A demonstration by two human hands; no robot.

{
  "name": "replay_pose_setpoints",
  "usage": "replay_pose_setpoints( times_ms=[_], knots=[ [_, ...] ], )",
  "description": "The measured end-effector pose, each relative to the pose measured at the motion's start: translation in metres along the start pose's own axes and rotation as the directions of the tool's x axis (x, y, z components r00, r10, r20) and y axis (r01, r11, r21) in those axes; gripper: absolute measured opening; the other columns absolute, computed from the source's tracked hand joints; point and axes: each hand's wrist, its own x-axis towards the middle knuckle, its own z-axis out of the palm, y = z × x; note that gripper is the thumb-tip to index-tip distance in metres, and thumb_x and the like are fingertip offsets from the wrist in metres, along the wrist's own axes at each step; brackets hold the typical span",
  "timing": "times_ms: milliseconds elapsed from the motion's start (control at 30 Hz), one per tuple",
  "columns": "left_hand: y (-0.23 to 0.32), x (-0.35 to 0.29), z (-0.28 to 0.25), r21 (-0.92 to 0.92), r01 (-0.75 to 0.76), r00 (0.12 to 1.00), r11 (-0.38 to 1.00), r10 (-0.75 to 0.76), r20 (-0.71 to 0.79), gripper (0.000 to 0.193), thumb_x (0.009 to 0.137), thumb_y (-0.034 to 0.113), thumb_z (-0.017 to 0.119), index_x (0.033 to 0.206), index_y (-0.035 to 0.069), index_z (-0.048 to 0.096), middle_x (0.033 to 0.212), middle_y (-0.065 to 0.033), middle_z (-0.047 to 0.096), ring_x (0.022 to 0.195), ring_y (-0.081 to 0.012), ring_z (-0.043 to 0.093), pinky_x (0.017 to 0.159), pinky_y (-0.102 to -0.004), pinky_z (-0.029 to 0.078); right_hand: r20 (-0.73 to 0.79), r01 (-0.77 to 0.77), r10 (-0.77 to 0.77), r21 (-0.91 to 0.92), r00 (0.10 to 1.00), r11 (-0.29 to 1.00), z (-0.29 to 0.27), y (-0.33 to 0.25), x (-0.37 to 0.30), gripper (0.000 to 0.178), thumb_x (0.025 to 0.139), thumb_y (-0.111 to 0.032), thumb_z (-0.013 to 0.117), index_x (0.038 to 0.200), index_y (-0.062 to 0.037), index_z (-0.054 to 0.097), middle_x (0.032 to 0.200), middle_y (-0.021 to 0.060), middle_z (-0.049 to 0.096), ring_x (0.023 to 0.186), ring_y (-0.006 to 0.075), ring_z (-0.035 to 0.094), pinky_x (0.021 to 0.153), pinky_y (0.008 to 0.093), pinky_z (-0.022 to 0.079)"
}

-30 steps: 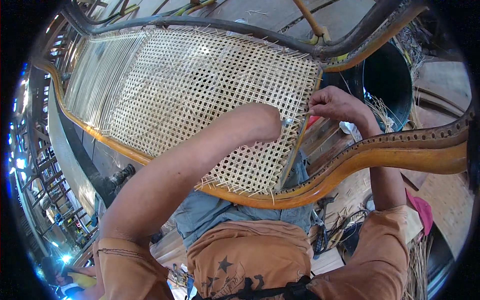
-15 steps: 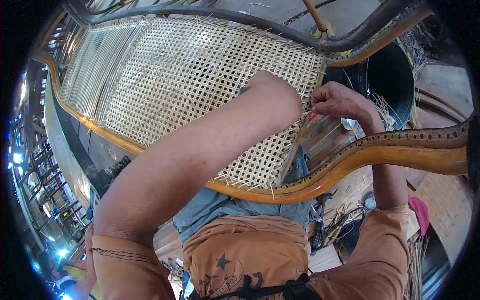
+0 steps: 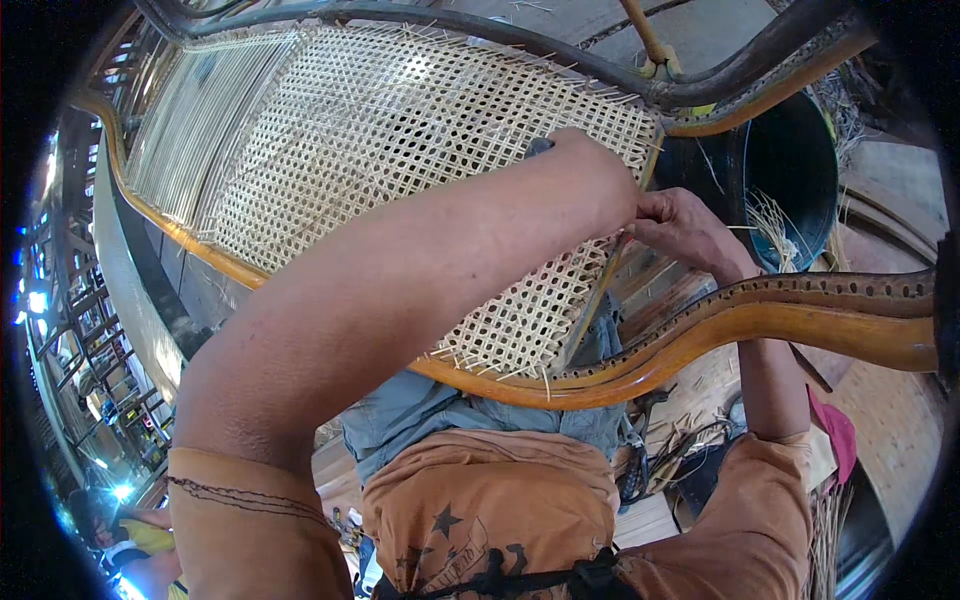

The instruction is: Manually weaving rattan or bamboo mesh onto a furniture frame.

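In the head view, the left hand (image 3: 593, 170) has shifted rightward and away from the body over the past second, so its wrist side now meets the fingertips of the right hand (image 3: 692, 235) in the picture; a gap showed between them before. Whether they actually touch, I cannot tell. The shift seems to bring both hands to one spot on the short end of the weave.

The woven cane panel (image 3: 370, 130) lies in front of the person, stretched within a curved wooden frame (image 3: 780, 315), with an open lattice toward the right and plain parallel strands at the far left. The left hand is above the lattice near its right end; its fingers are turned away and hidden, so their spread cannot be told. A dark, rounded end (image 3: 540, 147), perhaps a tool handle, pokes out beside it.

The right hand is just outside the panel's straight end rail (image 3: 602, 290), its thumb and forefinger drawn narrowly together at the cane's edge. Whether they pinch a strand is hidden. Its forearm passes beneath the frame, and a dark tub (image 3: 785, 155) stands beyond.
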Motion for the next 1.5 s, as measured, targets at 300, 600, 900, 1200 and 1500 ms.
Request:
replay_pose_setpoints(
  times_ms=[300, 600, 900, 1200, 1500],
  knots=[
    [-0.017, 0.020, 0.009, -0.062, 0.065, 0.989, 0.996, -0.056, 0.138, 0.031, 0.075, 0.020, 0.063, 0.105, 0.015, 0.068, 0.103, -0.0048, 0.067, 0.090, -0.0252, 0.064, 0.075, -0.0401, 0.051, 0.053, -0.090, 0.085, 0.092, 0.995, 0.992, -0.001, -0.014, -0.001, 0.009, 0.078, -0.008, 0.056, 0.076, 0.0011, 0.058, 0.064, -0.0008, 0.046, 0.061, 0.0072, 0.040, 0.057, 0.0270, 0.036],
    [-0.021, 0.023, 0.003, -0.178, 0.073, 0.949, 0.981, -0.013, 0.315, 0.025, 0.074, 0.018, 0.061, 0.096, 0.011, 0.070, 0.096, -0.0072, 0.068, 0.083, -0.0231, 0.064, 0.074, -0.0385, 0.050, 0.062, -0.019, 0.013, 0.098, 0.998, 0.995, 0.001, -0.010, 0.001, 0.011, 0.079, -0.008, 0.057, 0.079, 0.0020, 0.061, 0.066, -0.0009, 0.050, 0.063, 0.0072, 0.043, 0.059, 0.0260, 0.037],
    [-0.014, 0.023, 0.031, -0.252, 0.228, 0.974, 0.940, -0.223, 0.049, 0.030, 0.075, 0.021, 0.059, 0.101, 0.013, 0.069, 0.099, -0.0087, 0.067, 0.091, -0.0238, 0.065, 0.076, -0.0369, 0.050, 0.080, 0.042, -0.028, -0.171, 0.996, 0.984, -0.006, -0.030, 0.023, 0.014, 0.082, -0.013, 0.062, 0.091, -0.0023, 0.067, 0.067, 0.0041, 0.060, 0.061, 0.0122, 0.050, 0.060, 0.0300, 0.043],
    [-0.051, -0.051, 0.068, -0.228, 0.252, 0.967, 0.940, -0.240, 0.079, 0.040, 0.082, 0.042, 0.056, 0.090, 0.005, 0.069, 0.087, -0.0139, 0.067, 0.081, -0.0288, 0.066, 0.073, -0.0408, 0.051, -0.202, 0.020, -0.007, 0.062, 0.979, 0.998, -0.063, -0.012, -0.031, 0.029, 0.083, -0.016, 0.062, 0.109, -0.0013, 0.056, 0.097, 0.0088, 0.061, 0.090, 0.0154, 0.057, 0.076, 0.0268, 0.046],
    [-0.022, -0.128, 0.084, -0.273, 0.266, 0.907, 0.925, -0.336, -0.255, 0.049, 0.085, 0.047, 0.050, 0.068, 0.004, 0.065, 0.064, -0.0167, 0.060, 0.065, -0.0349, 0.060, 0.062, -0.0456, 0.047, -0.873, 0.152, -0.298, -0.259, 0.387, 0.954, 0.003, -0.098, -0.188, 0.027, 0.096, -0.021, 0.044, 0.103, -0.0038, 0.063, 0.087, 0.0120, 0.065, 0.079, 0.0163, 0.060, 0.069, 0.0248, 0.045]
  ],
)
